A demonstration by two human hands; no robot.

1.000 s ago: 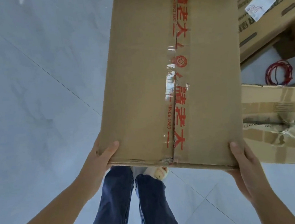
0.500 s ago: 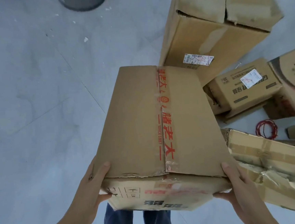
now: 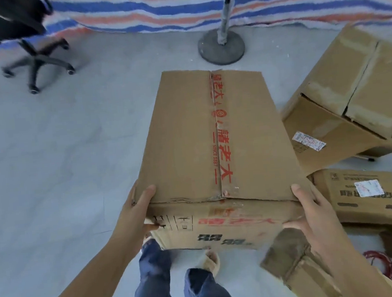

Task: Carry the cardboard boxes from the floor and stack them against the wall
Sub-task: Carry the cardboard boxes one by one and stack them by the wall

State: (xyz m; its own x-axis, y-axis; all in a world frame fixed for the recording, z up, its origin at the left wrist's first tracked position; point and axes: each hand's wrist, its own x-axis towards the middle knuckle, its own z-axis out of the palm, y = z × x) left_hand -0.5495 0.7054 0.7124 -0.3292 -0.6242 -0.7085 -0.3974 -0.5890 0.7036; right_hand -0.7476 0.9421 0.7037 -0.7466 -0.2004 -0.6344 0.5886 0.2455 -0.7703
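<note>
Pale grey floor (image 3: 50, 173) here, with a red, white and blue striped tarp (image 3: 154, 12) draped along the back. Centre of the picture, the left hand (image 3: 137, 215) grips the near left corner of the taped cardboard box (image 3: 190, 144), thumb curled over the top edge and fingers wrapped round the side. The right hand (image 3: 315, 218) takes the near right corner, thumb laid on the top and fingers under the front face. The box is up off the floor, held in front of the body above the person's jeans (image 3: 154, 282) and a tan sandal (image 3: 211, 263), red printed tape running down the seam of its top.

Just right of the right hand, a smaller labelled box (image 3: 360, 195) lies on the floor, and a flattened, taped carton (image 3: 303, 271) lies below the wrist. A coil of red wire (image 3: 380, 262) sits beside it. Farther out on the right, a large box (image 3: 352, 101) stands tilted, with a shipping label on its side. Beyond the carried box stands a fan stand (image 3: 221, 44) on a round base, and far left an office chair (image 3: 35, 60), blurred.
</note>
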